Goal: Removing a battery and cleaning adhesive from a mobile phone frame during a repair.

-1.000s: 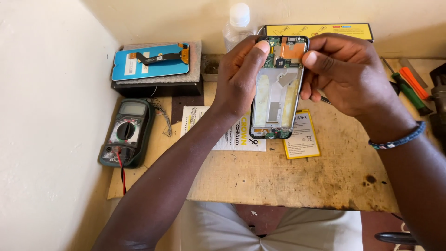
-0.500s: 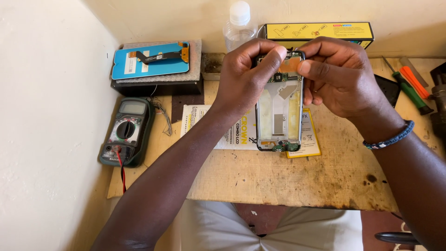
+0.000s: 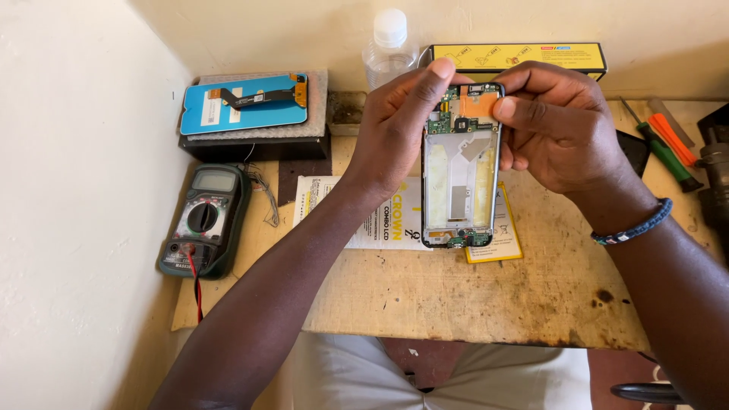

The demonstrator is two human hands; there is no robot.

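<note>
one opened phone [image 3: 462, 163], one multimeter [image 3: 203, 220], two screwdrivers [image 3: 659, 148] (green, orange), one bottle [image 3: 389, 45]

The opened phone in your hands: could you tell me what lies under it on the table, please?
Under the phone, held by the left hand and right hand, lie a white leaflet and a yellow-edged sheet on the table. Their middle parts are covered.

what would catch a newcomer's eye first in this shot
The opened phone frame at centre, circuit boards bared at top and bottom, held above the worn wooden table by the left hand and right hand. Then the blue screen panel at far left, with the green multimeter just below.
</note>
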